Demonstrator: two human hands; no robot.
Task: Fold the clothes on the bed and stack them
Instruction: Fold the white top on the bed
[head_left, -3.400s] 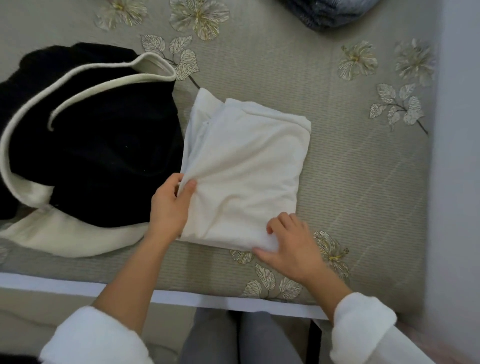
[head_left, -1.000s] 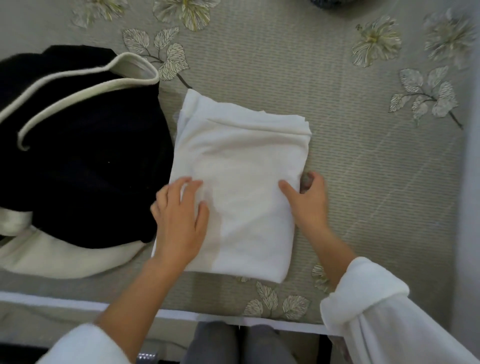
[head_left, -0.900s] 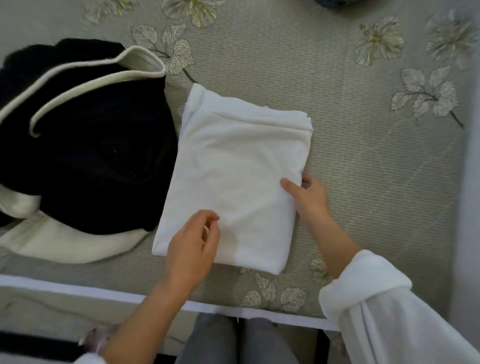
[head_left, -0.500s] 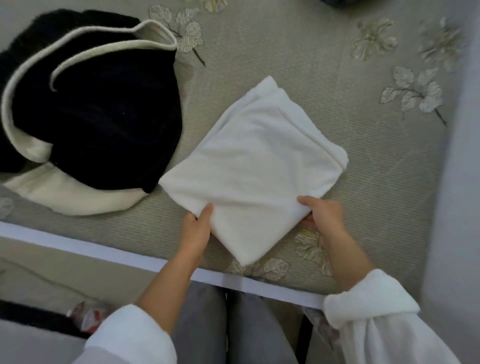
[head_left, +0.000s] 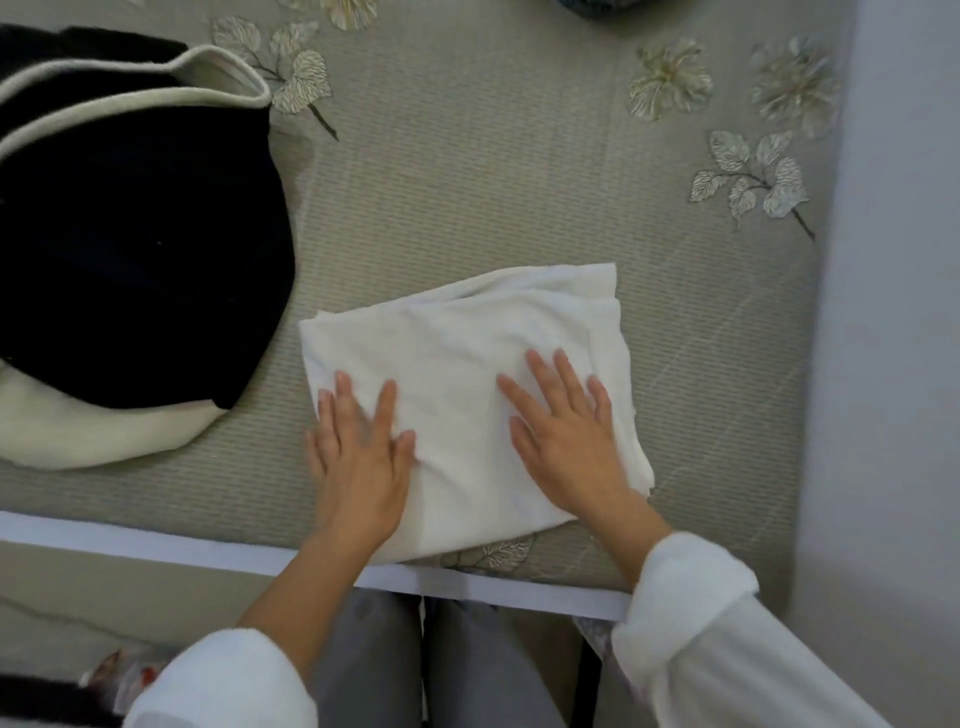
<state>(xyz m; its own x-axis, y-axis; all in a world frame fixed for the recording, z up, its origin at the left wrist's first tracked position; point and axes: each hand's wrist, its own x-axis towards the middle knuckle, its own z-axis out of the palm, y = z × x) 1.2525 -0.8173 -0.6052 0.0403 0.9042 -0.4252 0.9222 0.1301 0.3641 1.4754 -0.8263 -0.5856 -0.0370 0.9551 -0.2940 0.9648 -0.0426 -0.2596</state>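
- Both hands lie palm down with fingers straight and spread, pressing a folded white garment (head_left: 467, 364). The left hand (head_left: 358, 462) is at its near-left edge, and the right hand (head_left: 566, 441) is on its right half.
- This white piece sits slightly askew on the bed (head_left: 493, 182), close to the front edge.
- To the left lies a black garment (head_left: 130, 234) with cream trim, unfolded, just apart from the white one.
- Pale leaves and flowers pattern the grey-green bed cover.
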